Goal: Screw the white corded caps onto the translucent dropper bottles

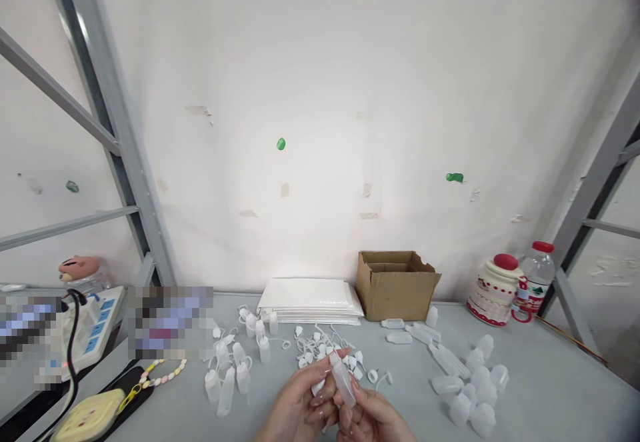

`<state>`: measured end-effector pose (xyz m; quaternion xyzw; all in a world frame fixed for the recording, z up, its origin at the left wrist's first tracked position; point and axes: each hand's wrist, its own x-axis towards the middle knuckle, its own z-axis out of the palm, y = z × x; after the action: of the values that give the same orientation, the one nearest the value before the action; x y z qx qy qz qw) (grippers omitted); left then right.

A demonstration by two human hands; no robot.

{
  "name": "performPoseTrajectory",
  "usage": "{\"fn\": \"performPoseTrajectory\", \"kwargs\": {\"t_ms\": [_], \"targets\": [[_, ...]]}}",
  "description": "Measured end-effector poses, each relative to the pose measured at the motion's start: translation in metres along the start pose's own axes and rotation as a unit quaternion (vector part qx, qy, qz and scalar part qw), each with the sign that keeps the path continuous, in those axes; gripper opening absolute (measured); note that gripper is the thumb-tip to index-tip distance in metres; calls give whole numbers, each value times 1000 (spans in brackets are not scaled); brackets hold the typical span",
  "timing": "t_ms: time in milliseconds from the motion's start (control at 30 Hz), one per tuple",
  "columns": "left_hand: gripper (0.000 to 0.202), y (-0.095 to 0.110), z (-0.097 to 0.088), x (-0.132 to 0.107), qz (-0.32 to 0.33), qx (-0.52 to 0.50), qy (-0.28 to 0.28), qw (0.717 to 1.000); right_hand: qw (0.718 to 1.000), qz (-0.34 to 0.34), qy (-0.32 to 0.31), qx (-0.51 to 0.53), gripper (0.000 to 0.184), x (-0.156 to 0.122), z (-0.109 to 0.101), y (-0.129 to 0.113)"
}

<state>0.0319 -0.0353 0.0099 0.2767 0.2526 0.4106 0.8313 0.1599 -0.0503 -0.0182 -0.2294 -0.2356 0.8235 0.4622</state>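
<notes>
A small translucent plastic squeeze bottle [343, 382] is tilted between my two hands at the bottom centre. My left hand [303, 399] is closed about its upper end, with the index finger near the narrow tip. White plastic shows by the left fingers, too covered to name. My right hand [375, 417] grips the lower body with its thumb along the side. Just beyond my hands lies a heap of white caps with looped straps [315, 345]. Capped bottles [243, 375] stand to the left, one long bottle [227, 392] among them. Several uncapped bottles [447, 362] lie to the right.
Behind the caps are a stack of white sheets [305, 299] and an open cardboard box [400, 292]. A decorated jar [495, 292] and a red-capped bottle [539, 275] stand at right. At left are a power strip [100, 325], a black cable [75, 342] and a yellow case [90, 419].
</notes>
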Motion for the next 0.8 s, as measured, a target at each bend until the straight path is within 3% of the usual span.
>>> {"fn": "performPoseTrajectory", "kwargs": {"t_ms": [300,800], "targets": [[24,0,-3,-1,-30,-48,6,998,1000,7,-16,2,38,2,-5,3],[21,0,-5,0,-40,-56,25,997,999,-6,-35,-18,38,5,-10,5]]}}
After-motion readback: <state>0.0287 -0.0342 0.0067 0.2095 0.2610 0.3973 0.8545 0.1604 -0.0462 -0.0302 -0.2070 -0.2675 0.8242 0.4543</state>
